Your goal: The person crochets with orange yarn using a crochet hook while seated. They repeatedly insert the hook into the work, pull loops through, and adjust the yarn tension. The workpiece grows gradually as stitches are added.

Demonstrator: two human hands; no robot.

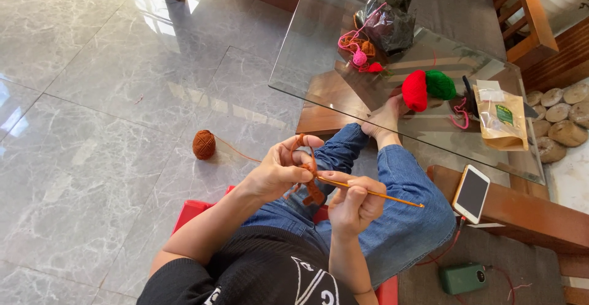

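Note:
My left hand pinches a small rust-orange crochet piece, with the orange yarn looped over its raised finger. My right hand grips a thin orange crochet hook whose tip meets the piece; its handle points right. An orange strand runs left across the floor to a rust-orange yarn ball. Both hands are held over my lap in blue jeans.
A glass table ahead carries a black plastic bag, pink and orange yarn bits, red and green yarn balls and a brown pouch. A phone lies on a wooden ledge; a green device sits below.

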